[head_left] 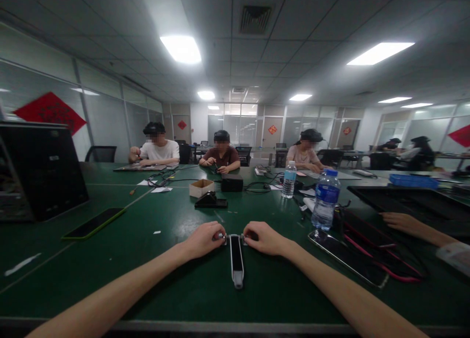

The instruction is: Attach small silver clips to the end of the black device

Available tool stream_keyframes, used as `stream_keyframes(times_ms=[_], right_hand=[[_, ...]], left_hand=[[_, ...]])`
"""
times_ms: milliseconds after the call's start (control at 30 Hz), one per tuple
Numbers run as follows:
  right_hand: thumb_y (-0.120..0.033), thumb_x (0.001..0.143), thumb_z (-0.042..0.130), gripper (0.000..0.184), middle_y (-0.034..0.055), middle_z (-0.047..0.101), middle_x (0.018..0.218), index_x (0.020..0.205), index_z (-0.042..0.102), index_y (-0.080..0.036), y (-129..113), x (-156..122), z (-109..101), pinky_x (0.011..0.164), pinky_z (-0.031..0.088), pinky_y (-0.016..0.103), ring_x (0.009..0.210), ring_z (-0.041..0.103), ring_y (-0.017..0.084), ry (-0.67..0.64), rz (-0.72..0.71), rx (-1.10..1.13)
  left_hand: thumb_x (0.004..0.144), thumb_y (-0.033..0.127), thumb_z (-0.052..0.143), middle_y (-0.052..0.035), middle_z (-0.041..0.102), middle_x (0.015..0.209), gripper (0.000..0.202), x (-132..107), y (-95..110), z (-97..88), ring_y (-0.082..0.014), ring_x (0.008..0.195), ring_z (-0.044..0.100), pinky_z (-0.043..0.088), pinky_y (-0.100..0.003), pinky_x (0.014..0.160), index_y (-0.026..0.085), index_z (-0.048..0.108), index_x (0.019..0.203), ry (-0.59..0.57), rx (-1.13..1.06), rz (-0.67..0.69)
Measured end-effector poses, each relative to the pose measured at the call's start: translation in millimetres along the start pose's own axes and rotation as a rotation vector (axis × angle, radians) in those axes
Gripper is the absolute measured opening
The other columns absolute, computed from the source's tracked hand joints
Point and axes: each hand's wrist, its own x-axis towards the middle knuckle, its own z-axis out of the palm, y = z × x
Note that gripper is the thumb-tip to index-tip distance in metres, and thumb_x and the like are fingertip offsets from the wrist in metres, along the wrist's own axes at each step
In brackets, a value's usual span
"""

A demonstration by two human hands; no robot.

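Observation:
A slim white-edged device with a long black face [237, 253] lies on the green table, its narrow grey tip pointing towards me. Beside its upper left edge, my left hand [207, 237] is closed in a pinch on a small shiny metal piece [222, 236]. On the opposite side my right hand [264, 237] pinches a similar small metal piece [243, 239]. Both pieces are partly hidden by my fingers, and I cannot tell whether they are joined to the device.
Ahead stand a black stand [210, 201], a small open cardboard box [201, 187] and a black box [232, 183]. Phones [347, 257] [94, 224] flank my arms. A water bottle [325, 201] is to the right, near a co-worker's hand [402, 223] and a black tray [407, 201].

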Motion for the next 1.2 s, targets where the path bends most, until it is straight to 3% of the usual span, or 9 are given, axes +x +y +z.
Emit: stream_keyframes(times_ms=[500,1200], right_hand=[[-0.028,0.087,0.058,0.014,0.0036,0.063,0.087,0.092,0.065,-0.016,8.5,2.2,6.4,0.067,0.047,0.026,0.074,0.056,0.014,0.041,-0.051,-0.027],[-0.029,0.088,0.057,0.016,0.004,0.063,0.09,0.093,0.065,-0.017,5.7,1.7,4.4,0.067,0.047,0.026,0.076,0.057,0.015,0.017,-0.023,-0.013]], left_hand=[[0.09,0.034,0.054,-0.0024,0.063,0.08,0.022,0.3,2.0,-4.6,-0.0153,0.071,0.056,0.038,-0.024,0.062,0.018,0.068,0.093,-0.044,0.017,-0.003],[0.088,0.026,0.056,-0.0005,0.059,0.078,0.014,-2.2,4.0,-6.1,-0.0141,0.069,0.053,0.037,-0.023,0.062,0.017,0.067,0.093,0.004,-0.017,0.012]])
